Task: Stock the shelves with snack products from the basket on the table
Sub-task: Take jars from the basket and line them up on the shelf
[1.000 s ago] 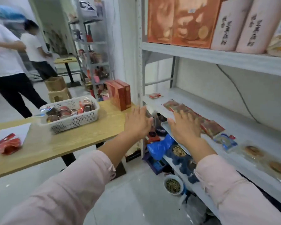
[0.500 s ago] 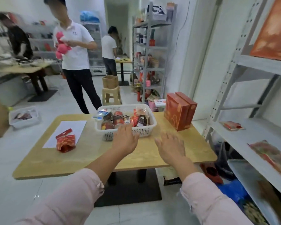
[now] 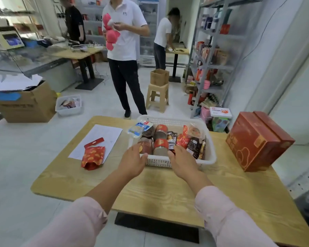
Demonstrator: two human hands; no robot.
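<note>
**Both hands at the basket's near rim**

Left hand (image 3: 132,162): reaches over the near rim of the white basket (image 3: 157,163). Fingers are loosely extended and the thumb is out to the side, tips at a brown jar (image 3: 147,146) in the front row. It's not curled round anything I can see.

Right hand (image 3: 183,162): also over the near rim. Fingertips are at the bottom edge of a small dark sachet (image 3: 172,139), which stands upright between the jars and a red wrapper (image 3: 183,139). Touching or pinching: cannot tell (the back of the hand hides the fingertips).

The basket sits on the wooden table (image 3: 168,191), toward the far edge, straight ahead of the person. Contents are packed close:
- red-banded jars (image 3: 161,144) in the middle
- a blue-and-white packet (image 3: 139,127) lying over the left rim
- a dark brown packet (image 3: 194,147) toward the right
- a clear packet (image 3: 194,131) with something round in it, also toward the right

Also on the table:
- a sheet of paper (image 3: 100,138) left of the basket, with a red foil pouch (image 3: 93,155) lying partly on it
- two red boxes (image 3: 257,141) side by side at the right edge, apart from the basket

Behind: grey metal shelving (image 3: 219,66) at right holds assorted goods. A beige stool (image 3: 157,97) carries a cardboard box (image 3: 159,77). A person in a white shirt (image 3: 125,41) holds pink items.
</note>
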